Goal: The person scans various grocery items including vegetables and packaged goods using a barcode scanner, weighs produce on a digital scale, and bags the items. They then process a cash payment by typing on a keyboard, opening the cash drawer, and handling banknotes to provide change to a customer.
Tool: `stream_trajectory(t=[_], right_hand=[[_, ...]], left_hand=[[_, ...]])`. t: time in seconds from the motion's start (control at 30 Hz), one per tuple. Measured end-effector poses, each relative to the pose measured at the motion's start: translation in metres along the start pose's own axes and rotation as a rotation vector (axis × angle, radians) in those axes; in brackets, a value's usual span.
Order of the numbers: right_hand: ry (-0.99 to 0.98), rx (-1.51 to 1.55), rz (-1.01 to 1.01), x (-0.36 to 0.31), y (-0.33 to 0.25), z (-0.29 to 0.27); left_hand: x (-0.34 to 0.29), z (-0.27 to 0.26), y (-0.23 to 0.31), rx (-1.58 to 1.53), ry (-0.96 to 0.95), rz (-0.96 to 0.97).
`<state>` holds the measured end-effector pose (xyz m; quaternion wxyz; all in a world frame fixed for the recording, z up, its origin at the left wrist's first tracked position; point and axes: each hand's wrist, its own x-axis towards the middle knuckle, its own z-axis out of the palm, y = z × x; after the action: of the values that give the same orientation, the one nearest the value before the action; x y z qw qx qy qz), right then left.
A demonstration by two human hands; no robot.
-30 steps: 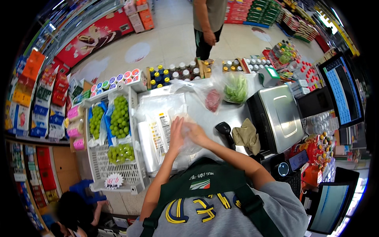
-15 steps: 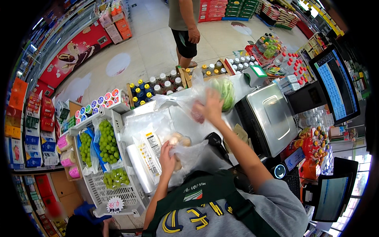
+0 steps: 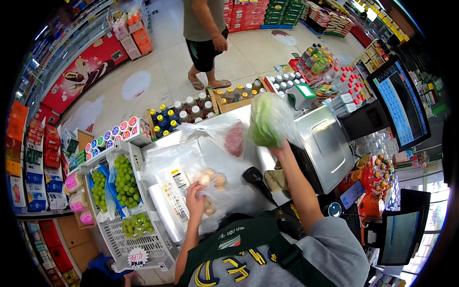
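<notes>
My right hand (image 3: pixel 281 149) is raised beside the scale, closed round the lower end of a clear bag with a pale green leafy vegetable (image 3: pixel 264 125). The bag hides part of its fingers. A thin plastic bag of pale, round, brownish produce (image 3: pixel 210 178) lies on the metal counter, and my left hand (image 3: pixel 195 196) grips its left side with curled fingers. Farther up the counter, another clear bag holds a piece of dark red food, perhaps meat (image 3: pixel 234 138). A black handheld scanner (image 3: pixel 253 177) rests between my arms.
On the right stand a steel-topped scale (image 3: pixel 325 143) and a monitor (image 3: pixel 399 103). A grey crate (image 3: pixel 112 232) of green grapes is at left, beside a plastic roll (image 3: pixel 165 213). Boxed bottles (image 3: pixel 193 111) line the far edge. Beyond it walks a person (image 3: pixel 205 43).
My right hand has left the red food's bag and taken hold of the bagged green vegetable, lifting it off the counter. My left hand stays at the round produce. The other person has moved left.
</notes>
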<state>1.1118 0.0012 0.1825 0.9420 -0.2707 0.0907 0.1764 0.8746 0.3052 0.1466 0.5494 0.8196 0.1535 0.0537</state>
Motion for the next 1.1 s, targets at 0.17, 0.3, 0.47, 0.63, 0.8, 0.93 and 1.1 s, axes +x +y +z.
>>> stream_trajectory(t=[0.17,0.3,0.47,0.63,0.8,0.93,1.1], right_hand=[[-0.145,0.123,-0.088,-0.057,-0.012,0.008],[-0.131,0.061,-0.196,-0.099,-0.031,0.005],[0.050,-0.498,-0.450,-0.148,-0.105,0.010],[0.231,-1.942,-0.710,-0.179,-0.176,0.007],[0.588,-2.191,-0.624,-0.194,-0.178,-0.029],[0.347,-2.266,-0.149,-0.205,-0.201,-0.023],[0.252,-2.009,-0.451,-0.216,-0.261,0.041]], left_hand=[[0.000,0.003,0.000,-0.036,0.008,0.002],[-0.001,0.005,-0.005,-0.012,0.032,0.064],[-0.003,0.003,-0.006,-0.004,0.037,0.077],[-0.003,0.004,-0.014,-0.012,0.035,0.091],[-0.001,0.010,-0.028,-0.053,0.040,0.101],[0.000,0.009,-0.032,-0.083,0.019,0.088],[-0.002,0.003,-0.038,-0.066,0.016,0.073]])
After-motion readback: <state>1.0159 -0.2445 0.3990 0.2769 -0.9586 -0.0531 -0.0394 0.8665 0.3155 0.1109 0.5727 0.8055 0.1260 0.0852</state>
